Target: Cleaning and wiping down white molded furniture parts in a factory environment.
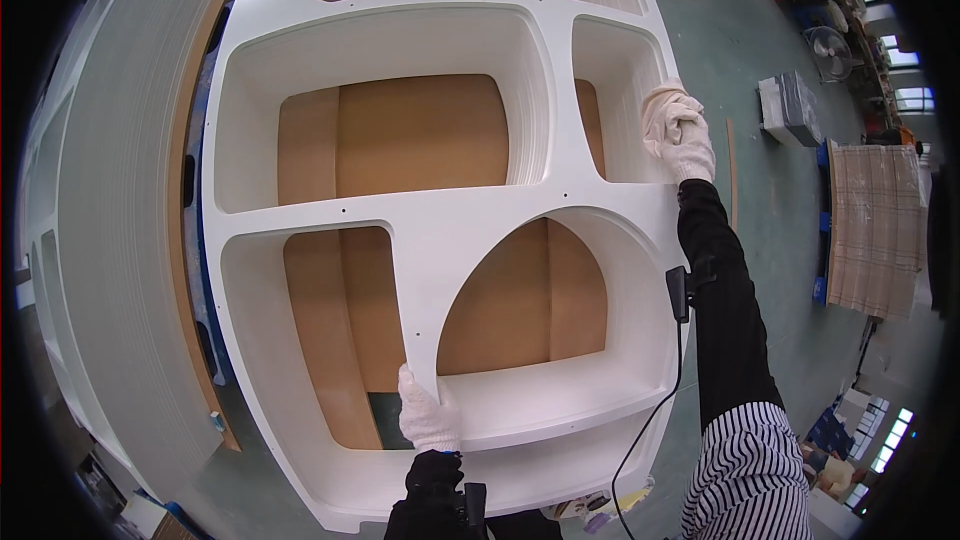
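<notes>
A stack of large white molded panels with rounded openings lies before me. My left hand, in a white knit glove, is closed around the lower end of a narrow divider between two openings of the top panel. My right hand, gloved the same way, reaches far along the right side. Bunched under its fingers is a pale cloth, pressed against the panel's right edge beside a small upper opening. The fingertips of that hand are partly hidden by the cloth.
Brown board shows through the openings. At left stands another tall stack of white panels on a brown sheet. Right, on the green floor, are a grey-white box stack, a wrapped pallet load and a fan. A black cable hangs by my right arm.
</notes>
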Demonstrator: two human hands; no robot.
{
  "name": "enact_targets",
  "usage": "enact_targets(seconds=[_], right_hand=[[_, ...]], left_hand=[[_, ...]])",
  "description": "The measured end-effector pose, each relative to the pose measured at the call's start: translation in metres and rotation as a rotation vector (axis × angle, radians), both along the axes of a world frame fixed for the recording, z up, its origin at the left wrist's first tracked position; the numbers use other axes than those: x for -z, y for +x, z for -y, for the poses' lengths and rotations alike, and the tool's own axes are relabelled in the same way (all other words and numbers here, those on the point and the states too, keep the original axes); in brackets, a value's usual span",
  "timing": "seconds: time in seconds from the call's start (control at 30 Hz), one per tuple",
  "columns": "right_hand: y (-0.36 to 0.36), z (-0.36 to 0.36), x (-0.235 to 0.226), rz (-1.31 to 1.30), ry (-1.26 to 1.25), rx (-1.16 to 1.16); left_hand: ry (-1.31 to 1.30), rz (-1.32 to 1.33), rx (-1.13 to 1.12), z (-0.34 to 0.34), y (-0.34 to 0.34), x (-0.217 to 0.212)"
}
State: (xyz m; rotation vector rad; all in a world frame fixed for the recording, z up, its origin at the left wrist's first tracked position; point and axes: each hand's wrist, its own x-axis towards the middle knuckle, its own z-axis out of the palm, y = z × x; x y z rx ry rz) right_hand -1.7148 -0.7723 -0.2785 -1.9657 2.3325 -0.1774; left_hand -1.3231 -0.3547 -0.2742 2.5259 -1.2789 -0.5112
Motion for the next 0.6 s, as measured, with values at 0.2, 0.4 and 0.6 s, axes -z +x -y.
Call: enact_targets(seconds=[0.2,0.4,0.6], right_hand=[[-0.089,-0.150,-0.005,0.259,0.082,0.411],[-0.028,-0.111,-0.118,0.659,0.055,0.382],[0.085,0.136,-0.124,0.503,-0.577,-0.014]], left_hand=[[-0.094,-0.087,0.039,-0.001,-0.014,0.008],[-0.051,-0.157,0.015,-0.002,-0.010,0.003],[-0.056,-0.215,0.026,0.002,-0.021,0.007]])
